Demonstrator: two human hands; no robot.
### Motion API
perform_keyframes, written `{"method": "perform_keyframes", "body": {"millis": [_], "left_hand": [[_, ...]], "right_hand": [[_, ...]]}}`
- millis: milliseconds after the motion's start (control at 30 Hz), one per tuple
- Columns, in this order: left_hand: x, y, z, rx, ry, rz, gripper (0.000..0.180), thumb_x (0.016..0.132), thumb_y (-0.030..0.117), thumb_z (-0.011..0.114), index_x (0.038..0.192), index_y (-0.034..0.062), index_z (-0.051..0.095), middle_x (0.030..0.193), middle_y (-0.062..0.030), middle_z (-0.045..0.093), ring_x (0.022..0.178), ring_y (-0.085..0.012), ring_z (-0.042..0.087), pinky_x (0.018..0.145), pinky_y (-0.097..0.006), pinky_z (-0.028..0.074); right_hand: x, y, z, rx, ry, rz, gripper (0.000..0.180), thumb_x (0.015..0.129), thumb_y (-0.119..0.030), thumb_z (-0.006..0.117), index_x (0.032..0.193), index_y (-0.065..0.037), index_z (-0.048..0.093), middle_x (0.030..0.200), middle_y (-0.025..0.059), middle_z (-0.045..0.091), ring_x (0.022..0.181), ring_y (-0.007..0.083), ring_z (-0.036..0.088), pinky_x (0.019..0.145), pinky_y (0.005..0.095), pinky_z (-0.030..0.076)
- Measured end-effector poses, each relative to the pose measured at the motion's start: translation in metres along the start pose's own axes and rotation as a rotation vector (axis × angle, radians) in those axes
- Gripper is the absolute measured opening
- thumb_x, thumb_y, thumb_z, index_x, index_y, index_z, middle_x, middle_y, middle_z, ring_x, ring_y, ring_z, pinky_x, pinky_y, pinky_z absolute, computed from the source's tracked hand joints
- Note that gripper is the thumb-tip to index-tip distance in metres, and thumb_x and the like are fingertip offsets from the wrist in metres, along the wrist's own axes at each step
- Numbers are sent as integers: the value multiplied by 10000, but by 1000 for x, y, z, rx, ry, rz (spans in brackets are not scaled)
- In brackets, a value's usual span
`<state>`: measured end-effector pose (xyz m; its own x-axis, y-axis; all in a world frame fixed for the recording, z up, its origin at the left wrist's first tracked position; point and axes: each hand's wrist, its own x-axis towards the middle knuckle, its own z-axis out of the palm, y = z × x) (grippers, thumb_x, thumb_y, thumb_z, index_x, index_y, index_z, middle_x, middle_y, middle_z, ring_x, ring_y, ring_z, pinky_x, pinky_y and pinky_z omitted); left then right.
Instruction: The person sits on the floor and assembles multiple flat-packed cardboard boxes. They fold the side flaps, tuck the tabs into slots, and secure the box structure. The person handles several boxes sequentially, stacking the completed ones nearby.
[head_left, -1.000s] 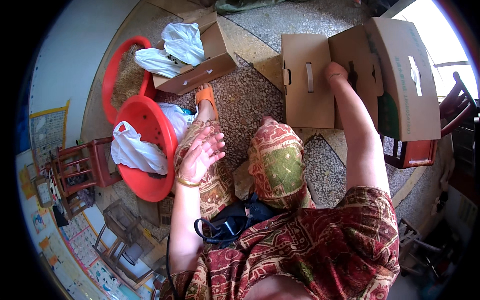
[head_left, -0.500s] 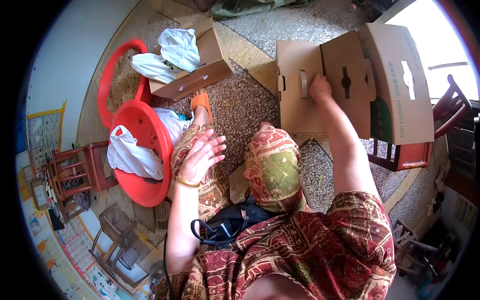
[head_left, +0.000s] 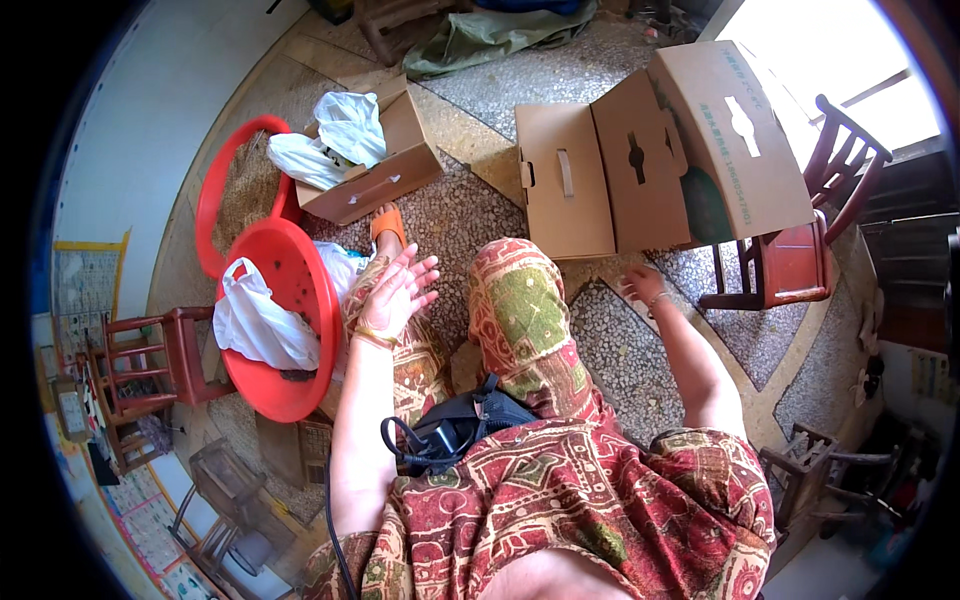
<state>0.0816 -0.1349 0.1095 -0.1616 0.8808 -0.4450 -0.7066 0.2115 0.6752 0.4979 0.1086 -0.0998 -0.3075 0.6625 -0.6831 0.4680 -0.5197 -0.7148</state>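
Observation:
My left hand (head_left: 398,292) is held up over my left leg, palm turned up, fingers stretched out and nothing in it. My right hand (head_left: 645,284) hangs over the speckled floor just short of the big cardboard box, fingers a little apart, holding nothing. That large cardboard box (head_left: 566,210) stands at the right with its flaps raised; a white carry handle (head_left: 566,174) shows on its near-left panel. Closest to my left hand is a red plastic basin (head_left: 262,390) with a white plastic bag (head_left: 262,320) and some dark bits inside.
A smaller cardboard box (head_left: 410,165) holds white plastic bags (head_left: 350,128). Behind the basin, a red tub (head_left: 207,200) contains brownish dry stuff. Wooden chairs (head_left: 790,265) stand to the right and left (head_left: 185,360). A green cloth (head_left: 490,38) lies at the far side.
My right hand has let go of the large box's handle area and drawn back toward me. My left hand stays open in much the same place. The whole view has shifted slightly.

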Motion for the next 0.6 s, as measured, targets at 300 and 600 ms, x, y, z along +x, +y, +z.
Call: {"method": "perform_keyframes", "body": {"millis": [300,600], "left_hand": [[4,-7,-3,-8,-22,34,577,822,316,596,1314,149,344,1241,-113,467,1081,-203,490,888,-360,414],[1,-3,-8,35,14,-7,537,836,300,590,1295,126,373,1220,-110,489,1074,-195,499,863,-355,439]], "right_hand": [[29,-70,-36,390,317,-457,347,884,-314,504,1106,-53,560,1110,65,577,985,168,547,800,276,451],[11,-114,98,-793,260,-743,610,647,-228,723,1197,-98,495,1298,182,387,1173,373,383,974,407,350]]}}
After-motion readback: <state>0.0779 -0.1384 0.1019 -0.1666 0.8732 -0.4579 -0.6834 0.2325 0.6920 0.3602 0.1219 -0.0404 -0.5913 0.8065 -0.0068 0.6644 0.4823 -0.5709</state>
